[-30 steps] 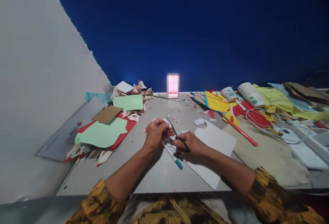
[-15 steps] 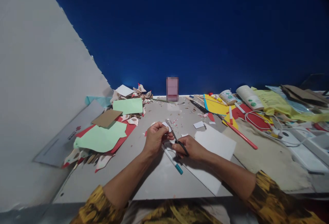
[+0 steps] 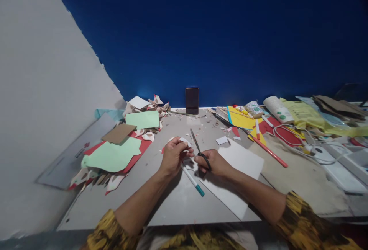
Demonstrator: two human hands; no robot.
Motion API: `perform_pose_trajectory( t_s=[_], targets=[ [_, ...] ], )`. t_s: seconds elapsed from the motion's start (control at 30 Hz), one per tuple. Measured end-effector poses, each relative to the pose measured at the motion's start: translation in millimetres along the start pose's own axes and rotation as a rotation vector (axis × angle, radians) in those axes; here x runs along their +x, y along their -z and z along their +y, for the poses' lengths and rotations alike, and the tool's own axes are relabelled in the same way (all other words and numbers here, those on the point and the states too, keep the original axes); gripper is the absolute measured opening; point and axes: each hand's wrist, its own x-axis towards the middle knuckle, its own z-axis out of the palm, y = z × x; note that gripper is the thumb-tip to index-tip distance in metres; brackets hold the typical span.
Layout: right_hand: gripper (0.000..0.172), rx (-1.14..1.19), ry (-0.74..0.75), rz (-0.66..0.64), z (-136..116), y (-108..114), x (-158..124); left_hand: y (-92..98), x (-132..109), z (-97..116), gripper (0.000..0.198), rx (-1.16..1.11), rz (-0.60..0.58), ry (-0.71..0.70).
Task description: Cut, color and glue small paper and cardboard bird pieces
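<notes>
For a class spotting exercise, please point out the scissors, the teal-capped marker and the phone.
Scissors [image 3: 196,141]: head view, on the metal blades.
Teal-capped marker [image 3: 190,177]: head view, on the white barrel.
Phone [image 3: 192,101]: head view, on the dark screen.

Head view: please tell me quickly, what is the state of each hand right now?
Left hand: closed, its grip pinching a small white piece.
Right hand: closed, holding the black-handled scissors.

Upright phone [image 3: 192,101], blue wall [image 3: 207,35], patterned cup [image 3: 254,109], brown card [image 3: 118,133]
</notes>
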Motion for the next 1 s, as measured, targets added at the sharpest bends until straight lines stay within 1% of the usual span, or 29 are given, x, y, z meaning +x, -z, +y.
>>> perform_pose_trajectory(
  t_s=[0.1, 0.23, 0.37, 0.47, 0.53, 0.67, 0.73, 0.83, 1.0],
  targets=[
    [0.052, 0.116, 0.005, 0.03, -8, 1, -1, 0.8, 1, 1, 0.025, -0.013, -0.004, 0.012],
    [0.046, 0.165, 0.021, 0.076, -8, 3, 0, 2.4, 3, 2, 0.025, -0.085, -0.01, 0.057],
    [0.039, 0.206, 0.015, 0.036, -5, 2, 0, 2.2, 4, 4, 0.033, -0.152, -0.01, 0.075],
    [0.039, 0.199, 0.002, 0.018, -5, 0, -2, 1.9, 2, 5, 0.043, -0.122, -0.018, 0.057],
    [0.04, 0.22, 0.013, 0.036, -6, -1, -2, 2.3, 2, 5, 0.04, -0.08, -0.022, 0.044],
    [0.04, 0.29, 0.068, 0.134, -12, -1, -2, 3.6, 1, 0, 0.031, -0.047, -0.046, 0.046],
    [0.037, 0.267, 0.084, 0.169, -16, 1, -4, 3.4, 1, -5, 0.028, -0.046, -0.063, 0.06],
    [0.029, 0.182, 0.122, 0.186, -19, 3, -5, 1.7, 0, -10, 0.027, -0.021, -0.092, 0.096],
    [0.019, 0.008, 0.207, 0.229, -10, 14, 2, -1.5, -5, -14, 0.025, 0.068, -0.163, 0.161]
  ],
)
